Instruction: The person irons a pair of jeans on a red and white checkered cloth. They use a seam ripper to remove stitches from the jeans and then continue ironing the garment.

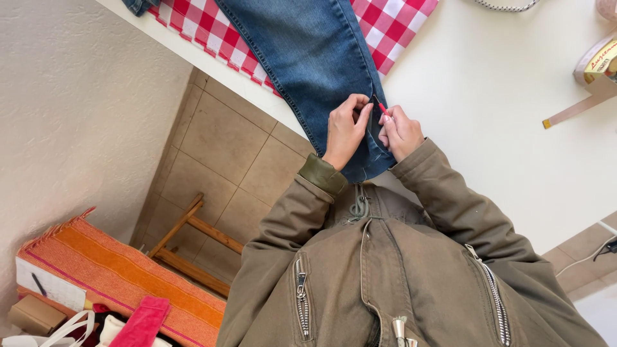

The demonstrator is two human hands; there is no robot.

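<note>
A pair of faded blue denim jeans (308, 58) lies across the white tabletop (508, 128), one leg running down toward the person so that its hem end hangs just over the table's near edge, right under both hands. The left hand (345, 130) has its fingers curled and pressed onto the denim near the hem, gripping a fold of the cloth at the leg's right-hand seam. The right hand (400, 132) sits just beside it, touching the same edge of the fabric, its fingertips pinched together on a small, thin red tool (382, 107) — too small to tell what kind — whose tip points up into the seam between the two hands. Beneath the upper part of the jeans a red-and-white checked cloth (212, 32) covers the table. Both arms wear the sleeves of an olive-green zipped jacket (385, 283). Off to the right, well apart from the hands, a roll of tan tape (594, 67) rests on the tabletop.
</note>
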